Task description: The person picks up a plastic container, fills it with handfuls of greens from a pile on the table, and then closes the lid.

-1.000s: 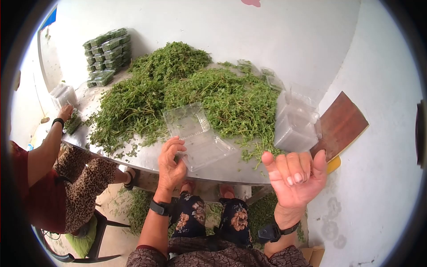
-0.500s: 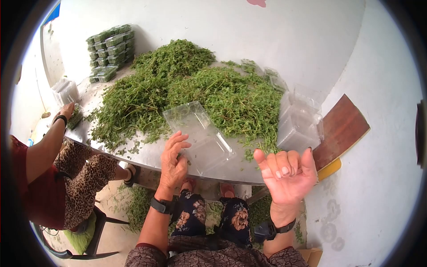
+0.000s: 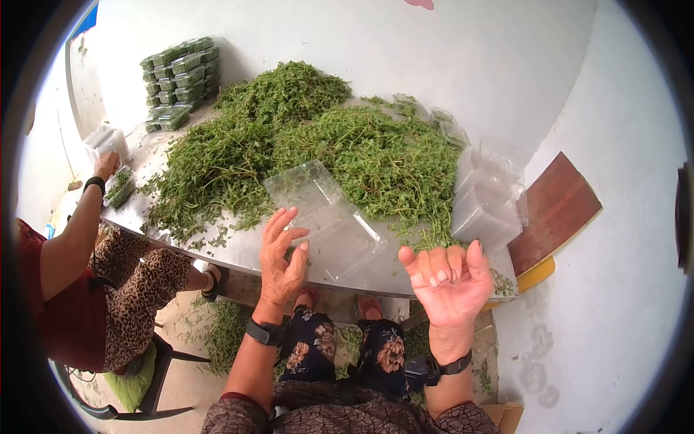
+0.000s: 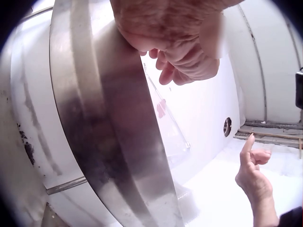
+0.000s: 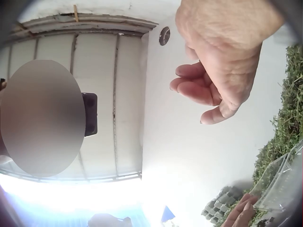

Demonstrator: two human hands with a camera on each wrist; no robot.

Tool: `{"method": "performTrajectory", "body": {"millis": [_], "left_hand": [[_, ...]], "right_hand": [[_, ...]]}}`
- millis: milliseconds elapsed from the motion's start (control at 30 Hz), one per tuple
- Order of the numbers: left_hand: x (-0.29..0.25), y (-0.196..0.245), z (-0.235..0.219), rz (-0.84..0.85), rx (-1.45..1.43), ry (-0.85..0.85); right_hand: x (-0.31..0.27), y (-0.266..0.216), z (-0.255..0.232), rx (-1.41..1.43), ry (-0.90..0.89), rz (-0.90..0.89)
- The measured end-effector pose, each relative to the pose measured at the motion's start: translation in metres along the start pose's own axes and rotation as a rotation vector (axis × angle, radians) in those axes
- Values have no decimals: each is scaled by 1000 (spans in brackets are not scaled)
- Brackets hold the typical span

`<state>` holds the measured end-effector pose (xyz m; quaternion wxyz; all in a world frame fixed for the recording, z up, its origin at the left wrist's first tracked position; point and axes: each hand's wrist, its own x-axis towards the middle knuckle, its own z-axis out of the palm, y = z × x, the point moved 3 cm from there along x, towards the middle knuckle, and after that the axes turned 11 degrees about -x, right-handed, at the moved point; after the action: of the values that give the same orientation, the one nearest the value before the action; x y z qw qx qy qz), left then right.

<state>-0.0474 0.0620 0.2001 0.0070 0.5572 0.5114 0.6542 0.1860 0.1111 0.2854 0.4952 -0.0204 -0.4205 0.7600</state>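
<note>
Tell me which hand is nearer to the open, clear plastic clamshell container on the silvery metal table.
Left. The left hand is right at the container's left edge, whether touching I cannot tell; the right hand is apart, off to its right.

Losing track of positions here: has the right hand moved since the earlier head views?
Yes. In the head view the right hand has shifted leftward, away from the brown board that leans beside the table.
</note>
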Motion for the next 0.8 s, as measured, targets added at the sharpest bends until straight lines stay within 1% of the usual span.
{"method": "performTrajectory", "body": {"millis": [67, 133, 167, 267, 333, 367, 400, 467, 500, 533, 567, 600, 667, 733, 800], "left_hand": [[-1, 1, -1, 31, -2, 16], [0, 6, -3, 80, -41, 71], [1, 10, -5, 78, -39, 73], [7, 47, -11, 89, -60, 94], [10, 73, -9, 16, -280, 48], [7, 85, -5, -85, -473, 47], [5, 94, -3, -84, -467, 53], [-1, 107, 6, -228, -718, -71], [-3, 119, 7, -229, -714, -65], [-6, 128, 10, -388, -867, -61], [-10, 132, 14, -547, -1018, -57], [-12, 133, 15, -548, -1016, -53], [-16, 134, 20, -573, -1057, -107], [-19, 133, 25, -536, -1058, -120], [-20, 135, 28, -503, -1129, -124]], "right_hand": [[-2, 1, -2, -11, -9, -3], [-3, 2, -1, -22, -37, -27], [-3, 2, 0, -21, -39, -24], [-6, 3, 6, -41, -75, -37], [-8, 4, 10, -60, -87, -48], [-8, 5, 12, -57, -93, -42], [-10, 5, 15, -86, -126, -56], [-12, 7, 18, -112, -164, -68], [-13, 9, 19, -83, -207, -86], [-15, 9, 20, -53, -249, -104], [-17, 11, 21, -51, -251, -100], [-19, 11, 23, -65, -261, -113], [-23, 11, 26, -79, -271, -125], [-27, 12, 28, -102, -265, -129], [-29, 12, 33, -143, -258, -122]]}}
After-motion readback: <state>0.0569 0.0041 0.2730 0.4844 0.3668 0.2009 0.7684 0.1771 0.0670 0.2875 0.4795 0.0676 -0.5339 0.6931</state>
